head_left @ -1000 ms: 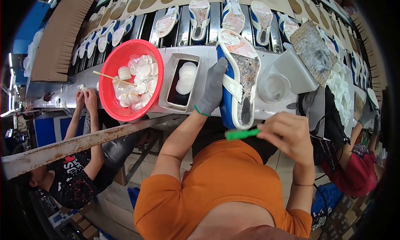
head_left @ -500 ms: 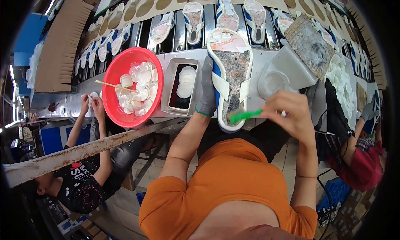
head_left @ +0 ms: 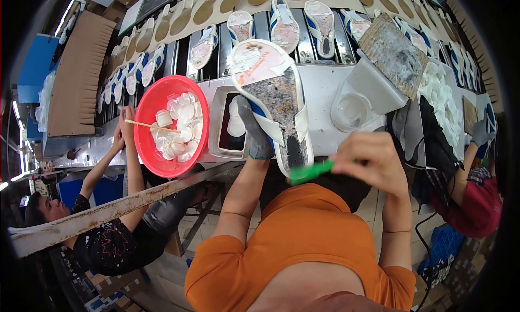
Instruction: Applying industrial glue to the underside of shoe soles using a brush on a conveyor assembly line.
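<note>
My left hand [head_left: 253,129], in a grey glove, grips a sandal [head_left: 273,92] by its left side. The sandal has a white rim, a white and blue strap and a mottled grey-and-pink footbed with a black patch near the heel. Bare and closed, my right hand [head_left: 371,159] holds a green-handled brush [head_left: 311,172]. The brush head is smeared by motion at the sandal's heel end; whether it touches cannot be told. Below the sandal's left edge stands a white tray [head_left: 215,117] with dark liquid and pale discs, partly hidden by my glove.
A red basin [head_left: 142,127] of white discs and a stick stands left. Right of the sandal are a grey plastic container [head_left: 374,87] and a stained board [head_left: 394,57]. Sandals [head_left: 319,27] line the rollers behind. A rusty bar crosses at left; co-workers sit on both sides.
The sandal has moved left and tilted, its toe end swinging left. My right hand and the brush have shifted slightly left and down. The left co-worker's hands have moved toward the rollers.
</note>
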`<move>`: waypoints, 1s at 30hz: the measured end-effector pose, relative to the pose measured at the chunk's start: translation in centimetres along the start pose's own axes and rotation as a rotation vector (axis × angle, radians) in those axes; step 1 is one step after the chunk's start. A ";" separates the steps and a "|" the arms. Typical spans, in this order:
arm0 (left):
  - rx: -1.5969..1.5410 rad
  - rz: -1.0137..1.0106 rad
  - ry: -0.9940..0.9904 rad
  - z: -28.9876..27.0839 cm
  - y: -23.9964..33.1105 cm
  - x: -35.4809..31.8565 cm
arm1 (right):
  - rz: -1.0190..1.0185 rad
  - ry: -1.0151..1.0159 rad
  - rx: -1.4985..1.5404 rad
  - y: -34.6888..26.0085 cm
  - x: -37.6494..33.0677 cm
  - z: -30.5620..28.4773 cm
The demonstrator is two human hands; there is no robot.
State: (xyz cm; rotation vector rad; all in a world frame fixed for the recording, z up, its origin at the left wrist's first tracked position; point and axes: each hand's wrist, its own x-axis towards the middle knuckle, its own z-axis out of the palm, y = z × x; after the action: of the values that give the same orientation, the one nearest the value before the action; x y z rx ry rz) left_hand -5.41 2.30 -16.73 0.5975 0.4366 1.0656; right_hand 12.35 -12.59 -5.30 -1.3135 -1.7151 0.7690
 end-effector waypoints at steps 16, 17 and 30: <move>0.023 0.173 -0.022 -5.2 -3.6 -0.6 | 0.137 0.548 -0.209 -0.1 1.5 0.4; -0.071 0.170 -0.061 -4.3 -3.5 -0.9 | 0.176 0.607 -0.148 -0.1 1.6 0.5; 0.251 -0.056 -0.298 -1.8 -1.3 -0.9 | -0.013 0.292 -0.388 0.0 4.1 -3.4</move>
State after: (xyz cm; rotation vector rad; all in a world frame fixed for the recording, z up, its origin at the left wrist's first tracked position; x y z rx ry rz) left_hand -5.98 1.50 -18.96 0.9469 0.3251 0.8562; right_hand 14.83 -8.66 -2.67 -1.5829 -1.6806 0.2211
